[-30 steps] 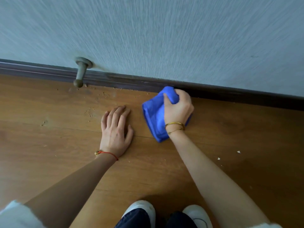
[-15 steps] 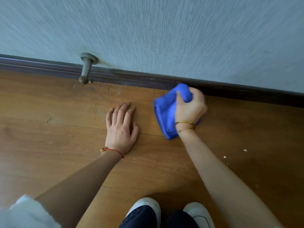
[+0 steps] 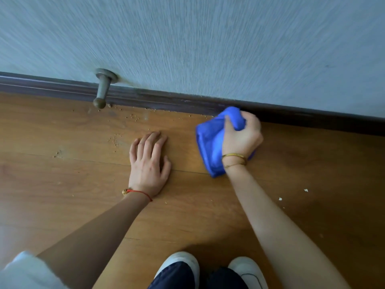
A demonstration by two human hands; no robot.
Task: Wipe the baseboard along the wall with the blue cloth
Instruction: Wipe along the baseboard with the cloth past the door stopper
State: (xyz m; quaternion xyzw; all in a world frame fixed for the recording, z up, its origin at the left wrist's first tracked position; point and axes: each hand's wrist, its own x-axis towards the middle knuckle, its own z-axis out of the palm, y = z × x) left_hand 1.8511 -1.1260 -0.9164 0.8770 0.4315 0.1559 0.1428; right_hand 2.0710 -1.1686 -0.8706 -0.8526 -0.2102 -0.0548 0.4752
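A dark baseboard runs along the foot of the pale blue wall, sloping down to the right. My right hand grips a bunched blue cloth, whose top end touches the baseboard. The cloth's lower part hangs over the wooden floor. My left hand rests flat on the floor, fingers spread, to the left of the cloth.
A metal door stop sticks out of the wall at the left, over the baseboard. Crumbs lie on the wooden floor beneath it. White flecks lie at the right. My two white shoes are at the bottom edge.
My right hand has slid the blue cloth to the right along the baseboard. My left hand has stayed flat on the floor.
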